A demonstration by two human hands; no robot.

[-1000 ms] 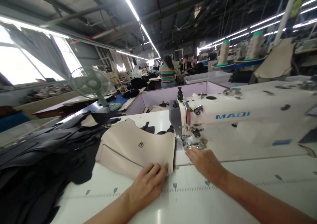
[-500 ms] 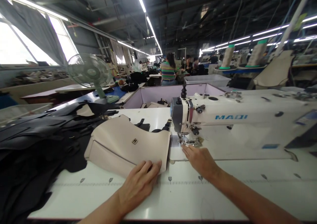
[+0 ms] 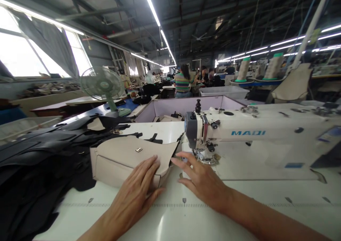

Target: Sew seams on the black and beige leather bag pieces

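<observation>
Bench (image 3: 170,219) of white laminate fills the lower view, with a printed ruler line across it. White sewing machine (image 3: 255,134) stretches from the centre out to three o'clock, its needle head at the left end. Black fabric pile (image 3: 39,162) covers the bench's nine o'clock side. Beige bag panel (image 3: 119,155) lies on the bench between pile and machine, its right edge curling up just beside the needle head. Left hand (image 3: 135,191) lies palm down on the panel's near right corner, fingers close together and flat on the material. Right hand (image 3: 202,184) is at six o'clock from the presser foot (image 3: 205,159), fingers spread and gripping nothing. Its fingertips are just beside the panel's edge, and I cannot tell whether they touch it. Small metal clasp (image 3: 138,149) sits on the panel at twelve o'clock from the left hand.
</observation>
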